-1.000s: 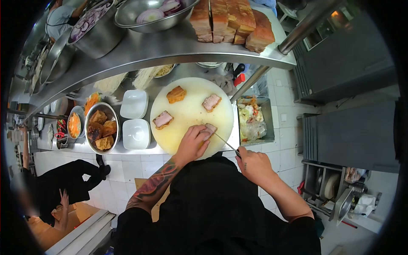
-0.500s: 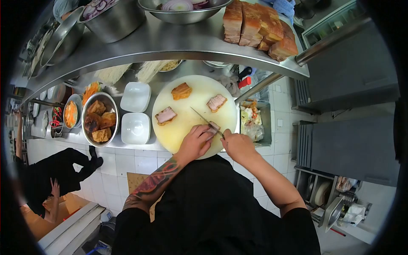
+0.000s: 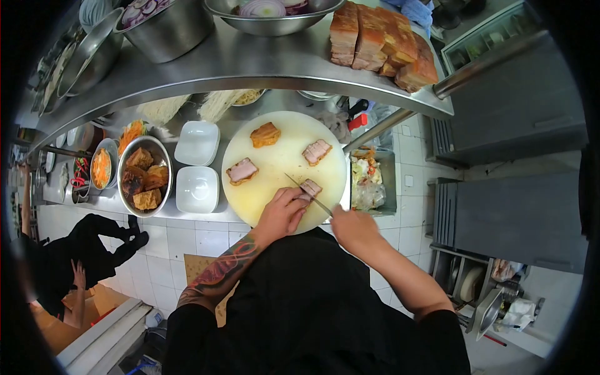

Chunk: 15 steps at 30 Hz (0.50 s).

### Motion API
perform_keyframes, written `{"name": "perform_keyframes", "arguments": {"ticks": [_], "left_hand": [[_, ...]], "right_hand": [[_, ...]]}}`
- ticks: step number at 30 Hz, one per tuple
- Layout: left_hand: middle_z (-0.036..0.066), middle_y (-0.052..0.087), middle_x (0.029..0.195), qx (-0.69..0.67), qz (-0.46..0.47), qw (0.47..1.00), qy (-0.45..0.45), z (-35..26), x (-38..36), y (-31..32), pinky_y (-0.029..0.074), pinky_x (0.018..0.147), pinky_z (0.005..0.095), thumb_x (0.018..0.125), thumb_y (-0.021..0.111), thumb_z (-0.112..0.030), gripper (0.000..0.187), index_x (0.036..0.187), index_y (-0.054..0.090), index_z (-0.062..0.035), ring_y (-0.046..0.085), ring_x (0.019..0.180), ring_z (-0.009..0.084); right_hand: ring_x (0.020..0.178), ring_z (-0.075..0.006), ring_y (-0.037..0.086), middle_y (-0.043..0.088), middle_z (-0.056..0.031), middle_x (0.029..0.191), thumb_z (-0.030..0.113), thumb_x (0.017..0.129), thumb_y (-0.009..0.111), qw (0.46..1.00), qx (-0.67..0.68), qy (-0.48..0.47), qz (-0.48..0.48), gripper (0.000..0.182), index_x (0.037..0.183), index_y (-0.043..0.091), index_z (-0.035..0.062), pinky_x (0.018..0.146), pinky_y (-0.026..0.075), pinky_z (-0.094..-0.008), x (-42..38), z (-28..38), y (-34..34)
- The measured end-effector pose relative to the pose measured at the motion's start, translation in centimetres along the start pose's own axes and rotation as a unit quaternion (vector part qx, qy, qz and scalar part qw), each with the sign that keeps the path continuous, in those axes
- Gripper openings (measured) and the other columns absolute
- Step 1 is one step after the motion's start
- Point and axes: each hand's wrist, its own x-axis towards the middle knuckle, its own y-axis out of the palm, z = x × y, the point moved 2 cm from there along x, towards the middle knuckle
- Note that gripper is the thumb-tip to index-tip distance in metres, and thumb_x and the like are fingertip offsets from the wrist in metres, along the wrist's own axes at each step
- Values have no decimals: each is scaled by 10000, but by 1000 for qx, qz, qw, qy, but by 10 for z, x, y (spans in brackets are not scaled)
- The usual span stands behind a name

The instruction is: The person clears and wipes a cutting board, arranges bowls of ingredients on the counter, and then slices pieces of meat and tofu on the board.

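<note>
My right hand (image 3: 356, 229) is wrapped around the handle of a knife (image 3: 321, 206). Its blade points up and left, right beside a small piece of roast pork (image 3: 311, 186). On the near side of the blade, my left hand (image 3: 281, 214) has its fingers curled and pressed against the pork; the fingertips are partly hidden. Both work over a round white cutting board (image 3: 250, 203). Farther up the board lie a browned pork piece (image 3: 265, 134), a cut piece showing pale meat (image 3: 242, 170), and another sliced piece (image 3: 317, 152).
White square bowls (image 3: 197, 189) and a steel bowl of browned chunks (image 3: 148, 199) stand left. Pork belly slabs (image 3: 369, 37) sit on the raised steel shelf (image 3: 269, 62). A scrap bin (image 3: 389, 187) is at right. Another person's dark-trousered legs (image 3: 94, 247) show at left.
My right hand has drawn slightly down and right with the knife, and my left hand has shifted a little left. More of the small pork piece shows beyond the blade.
</note>
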Motion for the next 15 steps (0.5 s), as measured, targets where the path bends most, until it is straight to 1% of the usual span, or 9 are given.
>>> {"name": "perform_keyframes", "arguments": {"ticks": [2,4,5,6,7,9,12,14,15], "left_hand": [[127,615,1215,-3,1,1000,4,0,0,1,519,948,423,836,728,-49,244,1078,694,-55,592,1119,351],[127,616,1216,-4,4,1000,5,1,-3,-1,521,945,421,831,733,-47,244,1072,695,-53,593,1116,351],[127,617,1213,-2,0,1000,5,1,-3,0,522,940,420,823,744,-48,250,1068,695,-55,594,1112,347],[126,618,1210,0,-6,1000,4,1,-3,0,523,935,419,815,755,-48,255,1064,695,-57,594,1108,343],[126,618,1210,-1,-8,1000,3,1,-4,-1,523,935,419,815,755,-48,255,1064,695,-57,594,1108,343],[121,626,1168,13,-47,999,18,0,-6,-5,532,887,423,781,793,-45,258,1024,708,-65,611,1079,340],[110,635,1126,5,-47,999,16,4,-10,-3,533,870,414,772,795,-28,227,982,719,-67,621,1045,329],[105,640,1113,-1,-51,999,13,4,-10,-1,535,867,412,774,786,-16,209,967,723,-67,625,1033,326],[101,645,1100,-7,-54,998,12,4,-9,0,536,864,409,777,777,-3,193,951,728,-68,629,1020,324]], "right_hand": [[762,-402,734,720,-225,787,126,947,545,999,13,1,-29,147,979,586,-12,688,579,-499,26,5,5],[775,-413,730,720,-227,798,172,980,535,999,25,-8,-46,190,997,592,-9,688,575,-500,34,11,-3],[749,-411,724,717,-221,782,227,1009,530,997,30,-26,-63,243,999,588,-9,674,567,-506,30,12,-10],[749,-411,724,717,-221,782,227,1009,530,997,29,-26,-64,243,999,588,-9,674,567,-506,22,12,-18],[737,-408,721,715,-220,772,244,1017,532,998,28,-24,-52,260,998,587,-10,666,563,-510,12,12,-25],[725,-405,718,713,-219,762,260,1025,533,999,25,-21,-39,277,996,586,-10,659,559,-514,-11,10,-33],[713,-400,717,709,-219,748,245,1015,547,999,24,-31,-25,265,991,584,-16,662,559,-520,-42,8,-38],[729,-402,720,711,-219,759,231,1014,543,1000,8,0,30,254,977,583,-18,667,560,-521,-52,10,-40],[729,-402,720,711,-219,759,231,1014,543,1000,8,0,30,254,977,583,-18,667,560,-521,-50,11,-37]]}}
